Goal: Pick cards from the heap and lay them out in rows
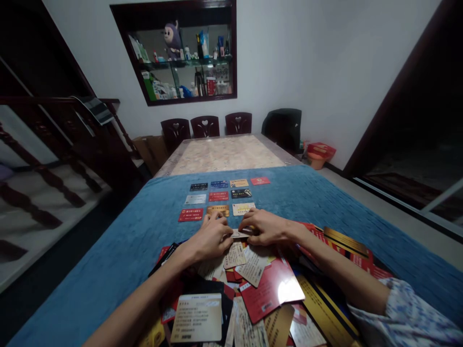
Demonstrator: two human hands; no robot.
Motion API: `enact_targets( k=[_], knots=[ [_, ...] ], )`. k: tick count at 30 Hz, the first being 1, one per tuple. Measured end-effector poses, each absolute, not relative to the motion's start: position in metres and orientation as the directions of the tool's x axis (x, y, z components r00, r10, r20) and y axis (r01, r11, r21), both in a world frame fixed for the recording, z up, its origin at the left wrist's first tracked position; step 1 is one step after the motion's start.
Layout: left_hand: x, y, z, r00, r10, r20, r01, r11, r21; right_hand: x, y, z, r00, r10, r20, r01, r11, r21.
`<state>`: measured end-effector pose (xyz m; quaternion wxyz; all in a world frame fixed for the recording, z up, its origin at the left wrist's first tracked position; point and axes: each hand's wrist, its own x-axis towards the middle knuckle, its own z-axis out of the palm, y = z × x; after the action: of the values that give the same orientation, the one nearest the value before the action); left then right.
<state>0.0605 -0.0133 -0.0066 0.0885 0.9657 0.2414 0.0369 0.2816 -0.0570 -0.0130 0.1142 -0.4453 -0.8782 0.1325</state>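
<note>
My left hand (211, 237) and my right hand (265, 226) meet at the far edge of a loose heap of cards (253, 289) on a blue cloth (108, 260). Both pinch one small pale card (240, 233) between their fingertips, just above the heap. Beyond the hands, rows of cards (220, 196) lie face up in a neat grid on the cloth: red, black, blue, gold and white ones. The nearest row, with a red card (190, 215) at its left, lies right in front of my fingers.
The cloth covers the near half of a long marble-topped table (224, 154). Dark wooden chairs (205, 126) stand at its far end. A wooden stair railing (54, 159) runs on the left. A wall niche (181, 53) holds bottles and a plush toy.
</note>
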Motion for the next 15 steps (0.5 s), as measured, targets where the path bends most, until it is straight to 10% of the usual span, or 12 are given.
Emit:
enact_targets(
  k=[15],
  knots=[
    [0.058,0.005,-0.018,0.717,0.593,0.366,0.408,-0.783,0.47,0.289,-0.056,-0.023,-0.421,0.88,0.219,0.6,0.451,-0.661]
  ],
)
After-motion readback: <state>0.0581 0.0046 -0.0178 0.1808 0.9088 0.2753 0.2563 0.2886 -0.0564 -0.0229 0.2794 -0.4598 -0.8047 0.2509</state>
